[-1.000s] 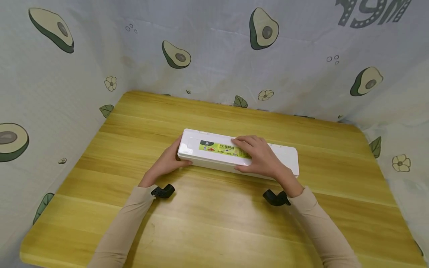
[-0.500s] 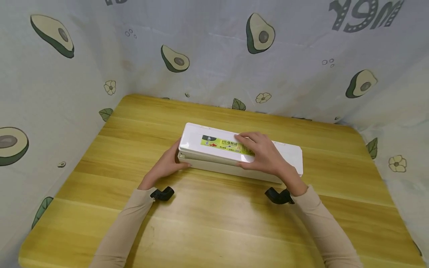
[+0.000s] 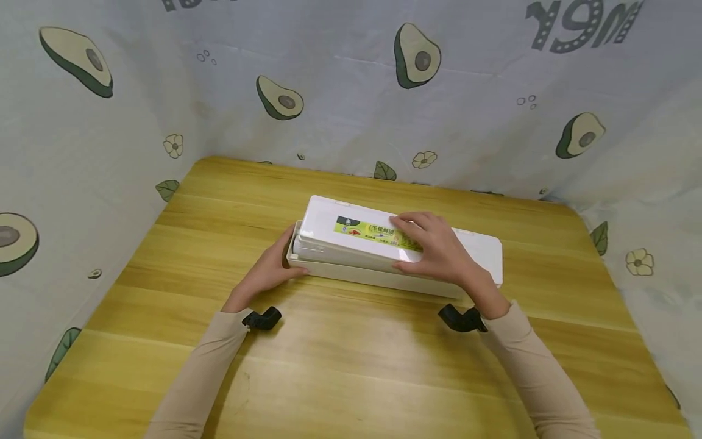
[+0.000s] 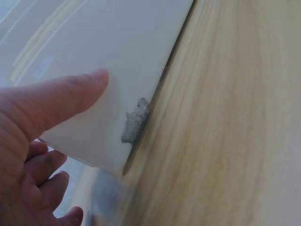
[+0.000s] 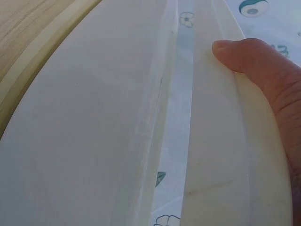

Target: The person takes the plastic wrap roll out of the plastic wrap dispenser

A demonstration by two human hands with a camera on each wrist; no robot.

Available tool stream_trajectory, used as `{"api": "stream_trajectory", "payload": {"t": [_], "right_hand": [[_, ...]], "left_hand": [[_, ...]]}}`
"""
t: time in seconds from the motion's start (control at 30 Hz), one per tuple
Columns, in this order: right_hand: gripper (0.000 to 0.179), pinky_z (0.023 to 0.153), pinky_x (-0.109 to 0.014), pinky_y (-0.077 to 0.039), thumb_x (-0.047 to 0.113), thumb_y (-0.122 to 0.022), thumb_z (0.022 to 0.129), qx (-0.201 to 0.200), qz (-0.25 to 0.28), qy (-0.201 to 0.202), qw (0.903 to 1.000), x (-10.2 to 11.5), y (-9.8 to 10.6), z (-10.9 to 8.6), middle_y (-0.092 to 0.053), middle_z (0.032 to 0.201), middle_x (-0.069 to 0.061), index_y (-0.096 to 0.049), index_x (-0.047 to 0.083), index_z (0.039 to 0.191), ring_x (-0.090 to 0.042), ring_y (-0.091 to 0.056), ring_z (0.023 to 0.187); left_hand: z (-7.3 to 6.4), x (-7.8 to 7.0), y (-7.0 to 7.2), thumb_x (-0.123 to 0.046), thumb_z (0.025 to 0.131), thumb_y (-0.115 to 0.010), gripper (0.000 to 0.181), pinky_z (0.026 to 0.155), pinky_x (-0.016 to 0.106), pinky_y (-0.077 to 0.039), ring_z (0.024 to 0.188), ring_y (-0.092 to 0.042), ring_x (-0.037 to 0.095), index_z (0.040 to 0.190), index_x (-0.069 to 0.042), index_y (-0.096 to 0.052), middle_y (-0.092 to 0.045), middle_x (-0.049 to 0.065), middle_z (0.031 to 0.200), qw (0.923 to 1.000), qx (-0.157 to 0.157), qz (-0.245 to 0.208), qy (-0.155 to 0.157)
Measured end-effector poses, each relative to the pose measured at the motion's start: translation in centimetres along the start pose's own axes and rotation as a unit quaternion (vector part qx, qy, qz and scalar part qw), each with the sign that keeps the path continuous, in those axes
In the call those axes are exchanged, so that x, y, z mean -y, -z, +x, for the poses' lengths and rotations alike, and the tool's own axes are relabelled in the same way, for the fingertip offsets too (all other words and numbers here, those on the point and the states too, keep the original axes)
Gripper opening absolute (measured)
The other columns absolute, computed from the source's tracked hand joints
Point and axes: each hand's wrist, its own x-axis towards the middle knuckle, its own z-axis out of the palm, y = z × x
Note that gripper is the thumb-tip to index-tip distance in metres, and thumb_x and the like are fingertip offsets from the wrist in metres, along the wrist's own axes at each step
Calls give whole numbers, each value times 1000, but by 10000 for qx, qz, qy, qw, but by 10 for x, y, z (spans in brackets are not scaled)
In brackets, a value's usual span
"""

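Note:
A long white cling film box (image 3: pixel 373 279) lies on the wooden table, a yellow-green label (image 3: pixel 356 228) on its lid (image 3: pixel 477 249). The lid sits raised and tilted, its left end higher than the base. My left hand (image 3: pixel 270 267) grips the base's left end; in the left wrist view its thumb (image 4: pixel 70 99) presses the front wall near a grey patch (image 4: pixel 135 123), other fingers behind the end. My right hand (image 3: pixel 439 251) holds the lid across its width, thumb (image 5: pixel 240 52) at the near side. A long gap separates lid and base in the right wrist view.
The wooden table (image 3: pixel 329 366) has a pale curtain (image 3: pixel 340 128) with avocado prints behind it and at both sides. A black wrist mount (image 3: pixel 263 318) sticks out from the left sleeve, another black mount (image 3: pixel 460 318) from the right.
The lid was closed on the base a second ago; my right hand has raised its left end and shifted it slightly right. My left hand stays at the base's left end.

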Motion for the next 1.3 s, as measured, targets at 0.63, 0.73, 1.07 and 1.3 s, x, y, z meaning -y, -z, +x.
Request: {"api": "stream_trajectory", "payload": {"t": [0.63,0.73,1.07,1.3], "right_hand": [[80,94,-59,-38,35,-83,62,-233,-157,-441,9986,-22,15,-28,-57,124,-16,-55,7,131,-36,-51,114],[79,94,-59,-38,34,-83,62,-235,-161,-525,9982,-23,17,-33,-57,124,-17,-55,6,130,-36,-51,113],[79,92,-57,-40,30,-84,61,-288,-233,-692,9969,-30,23,-48,-57,122,-19,-55,4,129,-37,-52,111],[81,84,-55,-44,26,-84,60,-392,-384,-735,9958,-36,34,-60,-56,120,-20,-53,3,132,-37,-54,107]], "left_hand": [[1,1,2,-18,77,-77,100,115,56,-19,136,-32,36,152,-14,-10,-33,18,149,10000,-7,48,-54],[0,1,1,-18,77,-77,100,115,56,-19,136,-32,36,152,-14,-10,-34,17,148,10000,24,41,-31],[-3,2,-3,-17,77,-76,100,115,57,-19,136,-31,37,152,-13,-10,-33,18,149,10000,55,-22,-32],[-2,0,-3,-16,77,-76,100,115,56,-19,137,-31,35,152,-14,-10,-34,16,148,10000,31,1,-2]]}}
